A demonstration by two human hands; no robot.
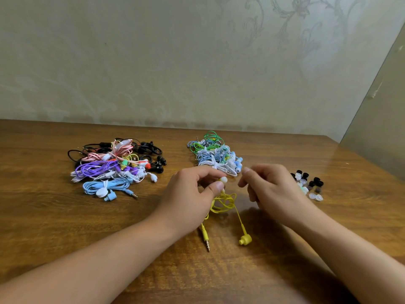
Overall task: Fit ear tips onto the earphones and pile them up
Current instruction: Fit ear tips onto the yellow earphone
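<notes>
1. Left hand (pixel 188 189): at centre frame, fingers curled, thumb and forefinger pinching one bud of the yellow earphones (pixel 225 200). A white ear tip (pixel 223 179) sits on that bud, showing just above the thumb.
2. Right hand (pixel 269 185): at 3 o'clock of the left hand, apart from it, fingers loosely curled, thumb and forefinger tips held close; whether they hold anything cannot be told.
3. Yellow earphones: cord bunched below the left hand; second bud (pixel 245 239) bare of a tip and lying on the table (pixel 219 277) at 6 o'clock, plug (pixel 206 240) just beside it.
4. Loose ear tips (pixel 308 185): black, white and clear, scattered at 3 o'clock of the right hand.
5. Pile of mixed-colour earphones (pixel 116 167): at 9 o'clock of the hands, well apart.
6. Pile of blue, white and green earphones (pixel 215 156): at 12 o'clock, just beyond the hands.
</notes>
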